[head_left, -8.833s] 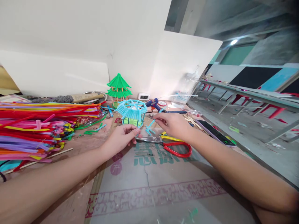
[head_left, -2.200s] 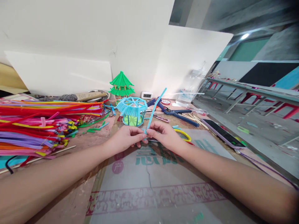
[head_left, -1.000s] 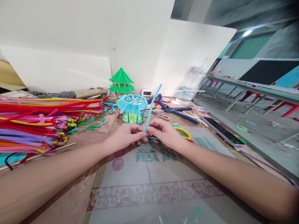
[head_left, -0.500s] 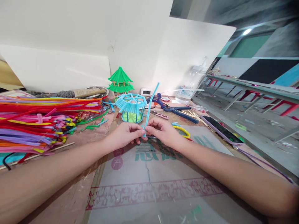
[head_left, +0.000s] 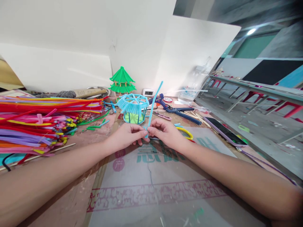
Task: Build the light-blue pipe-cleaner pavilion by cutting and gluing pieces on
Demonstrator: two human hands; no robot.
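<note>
A light blue pipe cleaner (head_left: pixel 153 102) rises at a slant from between my two hands. My left hand (head_left: pixel 131 135) is closed, thumb and fingers pinching its lower end. My right hand (head_left: pixel 163 130) pinches it just beside, close to the left fingertips. The very bottom of the pipe cleaner is partly hidden by the fingers. Just behind the hands stands a small blue pavilion (head_left: pixel 133 107) of pipe cleaners, with a lime green floor and roof strips over part of its frame. Farther back is a green tiered pagoda roof (head_left: pixel 121 80).
Bundles of coloured pipe cleaners (head_left: pixel 42 123) fill the left side. Behind my right hand lie a blue glue gun (head_left: pixel 161 100), pliers (head_left: pixel 183 114) and yellow-handled scissors (head_left: pixel 187 132). A phone (head_left: pixel 223 130) rests at the right edge, near a clear pump bottle (head_left: pixel 193 85). A printed plastic sheet (head_left: pixel 156 195) covers the front.
Both hands stay in nearly the same place with the pipe cleaner. Its upper tip has shifted very slightly up and right.
</note>
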